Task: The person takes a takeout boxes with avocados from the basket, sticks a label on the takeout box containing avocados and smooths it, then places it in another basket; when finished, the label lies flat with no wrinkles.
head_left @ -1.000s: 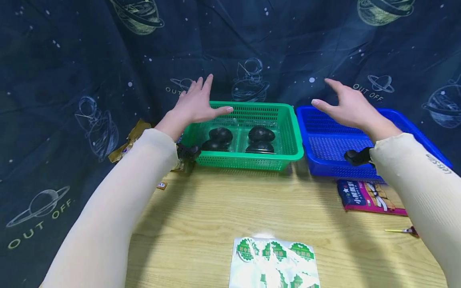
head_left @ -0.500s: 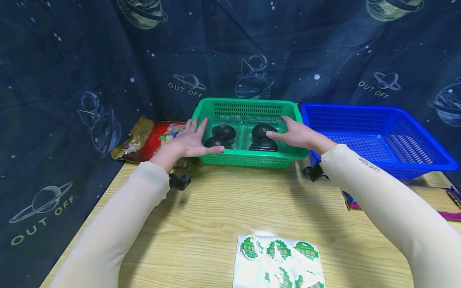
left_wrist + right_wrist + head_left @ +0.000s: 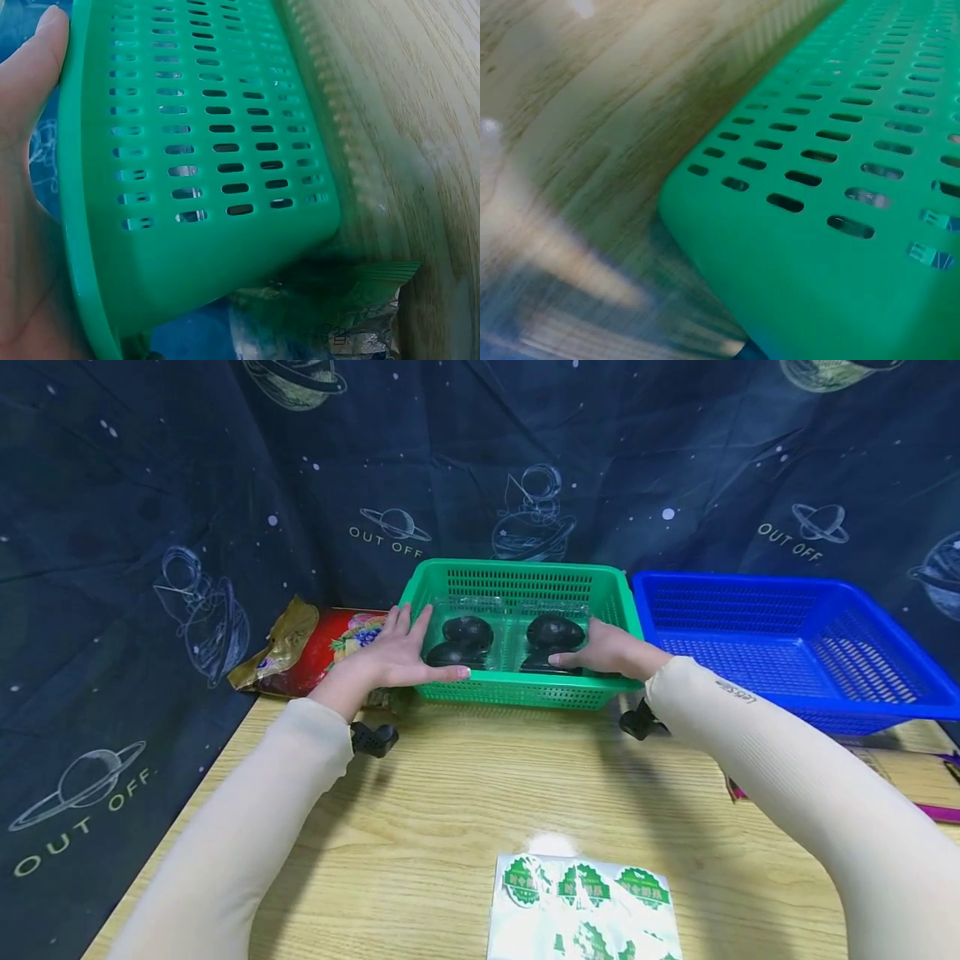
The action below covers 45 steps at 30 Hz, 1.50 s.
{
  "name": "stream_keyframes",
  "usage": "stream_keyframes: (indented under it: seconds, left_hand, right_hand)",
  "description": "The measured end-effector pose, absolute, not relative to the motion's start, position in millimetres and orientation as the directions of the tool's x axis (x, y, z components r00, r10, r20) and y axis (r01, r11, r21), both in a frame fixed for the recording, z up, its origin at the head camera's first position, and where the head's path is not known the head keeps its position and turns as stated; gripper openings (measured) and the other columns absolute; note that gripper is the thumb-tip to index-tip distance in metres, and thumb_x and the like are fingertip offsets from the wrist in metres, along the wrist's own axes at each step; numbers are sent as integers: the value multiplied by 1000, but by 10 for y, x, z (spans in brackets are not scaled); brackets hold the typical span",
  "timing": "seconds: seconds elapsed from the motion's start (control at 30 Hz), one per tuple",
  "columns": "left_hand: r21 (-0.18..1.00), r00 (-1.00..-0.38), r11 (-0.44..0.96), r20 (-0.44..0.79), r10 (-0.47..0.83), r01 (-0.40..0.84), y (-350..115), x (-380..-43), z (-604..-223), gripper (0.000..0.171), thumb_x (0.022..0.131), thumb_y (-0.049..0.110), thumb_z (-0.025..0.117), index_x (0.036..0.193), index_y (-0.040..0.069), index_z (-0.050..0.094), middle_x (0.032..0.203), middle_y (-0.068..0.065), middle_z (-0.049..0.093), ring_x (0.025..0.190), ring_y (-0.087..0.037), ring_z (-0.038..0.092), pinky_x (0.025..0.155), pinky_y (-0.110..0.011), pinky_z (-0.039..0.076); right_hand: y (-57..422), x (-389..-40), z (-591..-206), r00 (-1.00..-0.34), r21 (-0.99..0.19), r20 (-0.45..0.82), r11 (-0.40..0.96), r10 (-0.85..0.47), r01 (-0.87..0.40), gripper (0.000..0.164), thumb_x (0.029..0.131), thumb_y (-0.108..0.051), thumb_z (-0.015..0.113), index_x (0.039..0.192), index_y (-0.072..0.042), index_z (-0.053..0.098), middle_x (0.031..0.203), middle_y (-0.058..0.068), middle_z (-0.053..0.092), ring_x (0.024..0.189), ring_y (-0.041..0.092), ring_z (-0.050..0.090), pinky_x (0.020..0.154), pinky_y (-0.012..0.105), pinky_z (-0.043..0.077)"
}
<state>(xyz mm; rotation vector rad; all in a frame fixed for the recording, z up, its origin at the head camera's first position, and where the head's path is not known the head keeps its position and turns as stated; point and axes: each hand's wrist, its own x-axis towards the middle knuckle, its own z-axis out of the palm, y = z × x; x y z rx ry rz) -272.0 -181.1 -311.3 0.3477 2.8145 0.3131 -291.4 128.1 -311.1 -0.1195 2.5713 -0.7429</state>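
A green perforated basket (image 3: 517, 680) holds two clear plastic boxes side by side, each with two dark oval fruits that look like avocados (image 3: 468, 632). My left hand (image 3: 393, 658) rests at the basket's left front corner, fingers spread over the rim and thumb pointing right. The left wrist view shows the thumb (image 3: 37, 67) by the rim. My right hand (image 3: 613, 650) reaches over the right side to the right box (image 3: 558, 607), its thumb over the front fruit. Its other fingers are hidden, so I cannot tell whether they grip the box.
A blue basket (image 3: 787, 702) stands to the right of the green one, with a magenta-edged packet (image 3: 911, 777) in front of it. At the left lies a red and gold bag (image 3: 322, 652). A sheet of green stickers (image 3: 583, 889) lies near the table's front.
Both hands have come down from above the baskets to the green one. In the last half second the right hand has moved slightly left and lower, while the left has stayed nearly still.
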Motion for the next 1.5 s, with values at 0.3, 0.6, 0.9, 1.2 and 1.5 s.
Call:
stream_keyframes:
  seconds: [0.3,0.6,0.9,1.2,1.5]
  left_hand:
    - [243,-930,948,-255,265,203,-1790,-2701,-3072,125,66,90,43,152,17,-13,157,-18,-17,142,-37,-20,109,-64,12]
    - [235,-932,949,-244,266,210,-1793,-2693,-3078,125,67,90,42,153,17,-11,157,-19,-16,142,-38,-18,109,-64,12]
    - [250,-930,947,-252,267,204,-1800,-2681,-3081,124,67,89,43,153,17,-12,157,-18,-17,142,-37,-20,108,-66,11]
    - [251,-929,946,-253,270,207,-1795,-2680,-3084,124,68,88,43,153,15,-10,157,-19,-16,142,-38,-19,109,-66,9]
    - [255,-928,945,-255,270,205,-1797,-2689,-3088,123,69,88,44,153,15,-8,156,-19,-17,142,-37,-20,109,-65,8]
  right_hand:
    - [1296,-2889,-3115,-921,-643,-345,761,-181,91,114,80,-54,70,153,-24,-13,156,24,-13,142,44,-10,109,62,17]
    - [1333,-2912,-3126,-905,-776,-356,613,-235,146,110,84,-33,73,152,-30,-13,156,19,-18,142,39,-13,110,59,17]
    - [1344,-2905,-3132,-895,-849,-342,501,-286,164,106,87,-25,71,151,-36,-13,159,10,-10,144,38,6,111,60,15]
    - [1345,-2896,-3136,-893,-862,-339,479,-297,168,104,87,-25,70,151,-39,-11,159,7,-13,142,41,14,108,59,25]
    - [1383,-2897,-3010,-881,-899,-360,367,-307,240,97,92,-19,65,152,-35,-9,159,12,-2,138,47,21,101,60,34]
